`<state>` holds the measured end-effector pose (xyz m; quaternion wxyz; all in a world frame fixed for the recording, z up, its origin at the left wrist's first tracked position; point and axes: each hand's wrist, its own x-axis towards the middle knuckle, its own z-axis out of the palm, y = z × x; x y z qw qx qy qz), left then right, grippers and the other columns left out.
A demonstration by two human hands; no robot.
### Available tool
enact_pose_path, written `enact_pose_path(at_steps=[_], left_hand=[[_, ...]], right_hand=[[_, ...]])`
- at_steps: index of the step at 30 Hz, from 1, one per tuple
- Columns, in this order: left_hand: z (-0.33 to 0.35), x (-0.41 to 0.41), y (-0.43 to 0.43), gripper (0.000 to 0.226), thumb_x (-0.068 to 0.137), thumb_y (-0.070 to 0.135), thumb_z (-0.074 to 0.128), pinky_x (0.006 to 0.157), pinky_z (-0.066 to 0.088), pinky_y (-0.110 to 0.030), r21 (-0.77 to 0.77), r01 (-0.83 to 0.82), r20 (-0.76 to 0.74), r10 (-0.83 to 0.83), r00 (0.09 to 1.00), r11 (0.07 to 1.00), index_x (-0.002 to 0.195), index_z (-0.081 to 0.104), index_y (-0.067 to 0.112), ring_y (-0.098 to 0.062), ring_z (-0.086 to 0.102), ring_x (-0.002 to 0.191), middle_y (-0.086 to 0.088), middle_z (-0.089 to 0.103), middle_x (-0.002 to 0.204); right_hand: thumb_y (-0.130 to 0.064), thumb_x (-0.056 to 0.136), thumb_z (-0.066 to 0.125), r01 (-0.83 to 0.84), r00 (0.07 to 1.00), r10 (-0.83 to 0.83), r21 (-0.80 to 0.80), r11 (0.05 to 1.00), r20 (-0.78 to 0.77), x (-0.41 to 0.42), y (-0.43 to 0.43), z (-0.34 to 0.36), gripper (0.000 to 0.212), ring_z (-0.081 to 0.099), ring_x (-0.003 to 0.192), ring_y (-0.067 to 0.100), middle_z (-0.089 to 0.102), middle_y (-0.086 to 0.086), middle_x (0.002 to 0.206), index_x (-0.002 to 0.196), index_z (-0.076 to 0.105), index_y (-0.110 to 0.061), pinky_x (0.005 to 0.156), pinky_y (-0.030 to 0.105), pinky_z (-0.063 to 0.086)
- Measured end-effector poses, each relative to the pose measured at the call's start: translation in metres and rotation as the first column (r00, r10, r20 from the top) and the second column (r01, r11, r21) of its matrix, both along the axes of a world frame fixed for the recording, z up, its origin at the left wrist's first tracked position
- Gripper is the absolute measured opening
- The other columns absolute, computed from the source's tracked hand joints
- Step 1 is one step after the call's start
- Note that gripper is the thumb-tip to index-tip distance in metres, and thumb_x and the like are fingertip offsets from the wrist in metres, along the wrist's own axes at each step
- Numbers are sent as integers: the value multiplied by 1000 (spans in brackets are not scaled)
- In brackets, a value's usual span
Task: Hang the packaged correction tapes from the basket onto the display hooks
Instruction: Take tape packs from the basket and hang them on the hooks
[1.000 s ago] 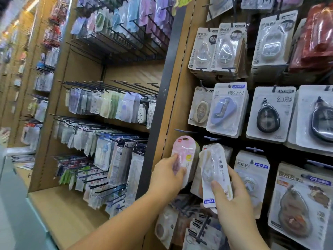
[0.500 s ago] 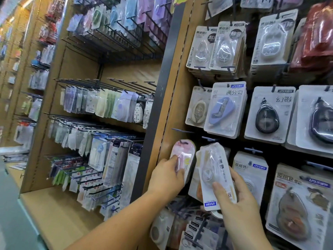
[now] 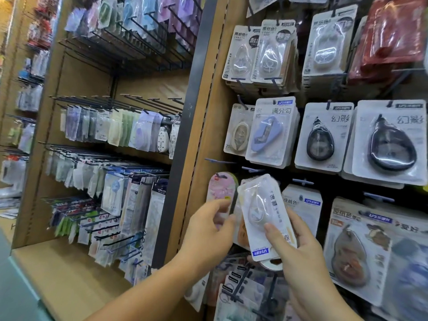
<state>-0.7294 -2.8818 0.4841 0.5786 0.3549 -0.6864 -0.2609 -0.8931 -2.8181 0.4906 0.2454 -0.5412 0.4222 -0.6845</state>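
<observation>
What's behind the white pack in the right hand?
Behind the white pack, hung packs show at its left edge and top; their fronts are covered. Another rounded tab peeks out below.

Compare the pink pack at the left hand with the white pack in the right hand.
Colour: the pink pack has a pink card; the white pack is white with a clear blister. Pose: the pink pack stands upright at the display; the white pack is upside down, its print inverted. Hold: left hand pinches the pink one, right hand the white. Both are packaged correction tapes.
</observation>
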Motion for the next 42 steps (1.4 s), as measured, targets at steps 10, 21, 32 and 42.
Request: enact_pose_path(at_steps=[10, 21, 32, 42], left_hand=[[20, -27, 48, 41, 88, 36, 83, 79, 66, -47, 236, 345, -214, -298, 930, 908, 118, 62, 19, -25, 79, 87, -13, 78, 100], [16, -17, 59, 44, 90, 18, 81, 61, 62, -28, 197, 434, -320, -361, 876, 879, 126, 60, 32, -17, 79, 79, 10, 79, 86], [-9, -9, 66, 49, 86, 18, 85, 70, 64, -32, 281, 348, -242, -285, 927, 894, 125, 62, 38, -19, 79, 88, -2, 75, 114], [-9, 10, 80, 56, 89, 19, 82, 103, 56, -50, 369, 476, -278, -394, 876, 798, 139, 58, 16, -31, 75, 108, -8, 79, 116]], right_hand=[[-31, 95, 68, -142, 987, 149, 121, 982, -54, -13, 38, 4, 28, 78, 94, 28, 80, 3, 106, 121, 72, -38, 80, 45, 62], [-19, 105, 55, -268, 959, 222, 297, 917, 178, -34, 72, 13, 25, 74, 96, 44, 77, 20, 109, 124, 70, -22, 62, 46, 64], [1, 100, 59, 71, 979, -30, 202, 977, -201, -40, 89, 16, 56, 76, 73, 25, 62, -12, 117, 128, 56, -47, 60, 45, 64], [-4, 75, 79, -234, 970, 240, 320, 918, 19, -44, 93, 13, 53, 75, 92, 32, 78, 16, 104, 125, 64, -12, 93, 55, 58]])
